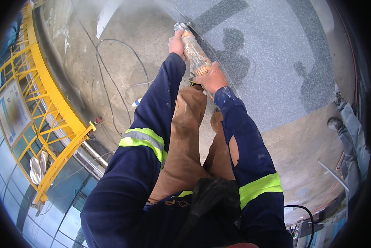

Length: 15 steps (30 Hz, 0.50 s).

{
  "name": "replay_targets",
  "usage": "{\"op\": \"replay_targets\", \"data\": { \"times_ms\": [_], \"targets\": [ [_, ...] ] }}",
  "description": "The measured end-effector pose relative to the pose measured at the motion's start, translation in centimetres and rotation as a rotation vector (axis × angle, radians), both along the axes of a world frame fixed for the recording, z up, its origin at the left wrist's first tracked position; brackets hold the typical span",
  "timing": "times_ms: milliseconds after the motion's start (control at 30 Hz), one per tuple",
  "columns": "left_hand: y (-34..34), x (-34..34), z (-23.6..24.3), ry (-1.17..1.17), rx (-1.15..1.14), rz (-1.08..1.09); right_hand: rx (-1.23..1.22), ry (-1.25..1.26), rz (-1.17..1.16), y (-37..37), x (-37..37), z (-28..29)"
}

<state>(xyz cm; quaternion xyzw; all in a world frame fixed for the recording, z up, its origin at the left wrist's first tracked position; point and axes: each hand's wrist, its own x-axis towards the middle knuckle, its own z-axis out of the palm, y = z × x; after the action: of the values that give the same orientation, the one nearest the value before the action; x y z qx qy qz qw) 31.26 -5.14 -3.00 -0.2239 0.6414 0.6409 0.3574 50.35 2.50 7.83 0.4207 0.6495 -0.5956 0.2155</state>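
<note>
An angle grinder (pixel 195 53), its orange body coated in pale dust, lies slantwise between my hands. My left hand (pixel 177 44) is closed around its front end near the head. At the rear end, my right hand (pixel 213 78) grips the body. The grinder's head is at the left edge of a large grey speckled stone slab (pixel 272 82), and pale dust hangs around that area. Its disc is hard to make out. My shadow falls across the slab.
A dark cable (pixel 98 53) loops over the concrete floor (pixel 69 25) at left, with a blue-and-white connector (pixel 136 101) near my leg. A yellow metal railing frame (pixel 49 78) stands beyond the floor's left edge. Another person's trousered leg (pixel 353 136) is at far right, near a pale rod (pixel 333 175).
</note>
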Motion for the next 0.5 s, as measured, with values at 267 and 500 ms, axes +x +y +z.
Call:
{"op": "replay_targets", "data": {
  "times_ms": [267,500],
  "targets": [
    [-0.1,0.9,-0.4,0.063,-0.032,0.021,-0.092,-0.047,-0.029,0.1,0.4,-0.1],
    [-0.2,3.3,1.1,0.055,-0.039,0.044,-0.053,-0.015,-0.068,-0.8,2.5,0.2]
  ]
}}
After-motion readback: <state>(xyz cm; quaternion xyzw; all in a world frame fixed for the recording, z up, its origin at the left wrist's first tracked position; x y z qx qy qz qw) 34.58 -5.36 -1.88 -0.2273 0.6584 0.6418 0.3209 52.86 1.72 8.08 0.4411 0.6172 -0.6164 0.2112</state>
